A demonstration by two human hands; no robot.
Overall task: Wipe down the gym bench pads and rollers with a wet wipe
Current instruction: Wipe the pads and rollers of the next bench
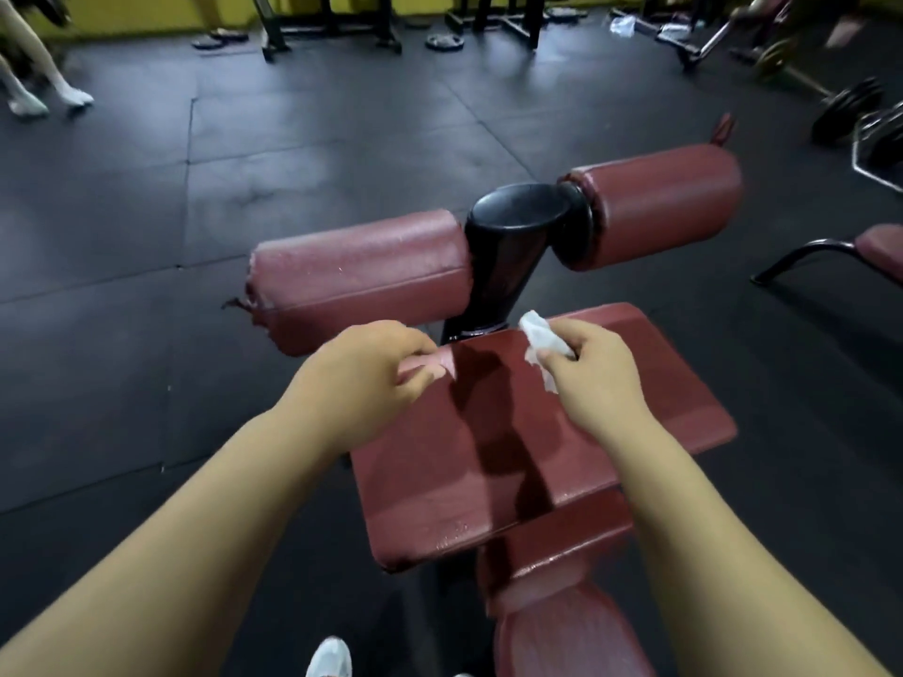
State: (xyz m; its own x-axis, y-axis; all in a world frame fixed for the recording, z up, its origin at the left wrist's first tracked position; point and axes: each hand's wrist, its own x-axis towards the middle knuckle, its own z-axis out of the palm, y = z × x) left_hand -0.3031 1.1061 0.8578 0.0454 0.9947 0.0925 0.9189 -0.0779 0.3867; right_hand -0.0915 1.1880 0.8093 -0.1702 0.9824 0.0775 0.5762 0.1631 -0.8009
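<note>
A dark red bench pad lies in front of me, with a longer red pad below it. Beyond it, two red rollers stick out from a black post: the left roller is worn and torn at its end, the right roller sits higher. My right hand pinches a crumpled white wet wipe just above the pad's far edge. Over the pad's far left corner my left hand hovers, its fingers curled with nothing visible in them.
Black rubber floor tiles surround the bench. Another bench stands at the right, a loaded barbell behind it. Racks and weight plates line the yellow back wall. A person's legs are at far left. My white shoe shows below.
</note>
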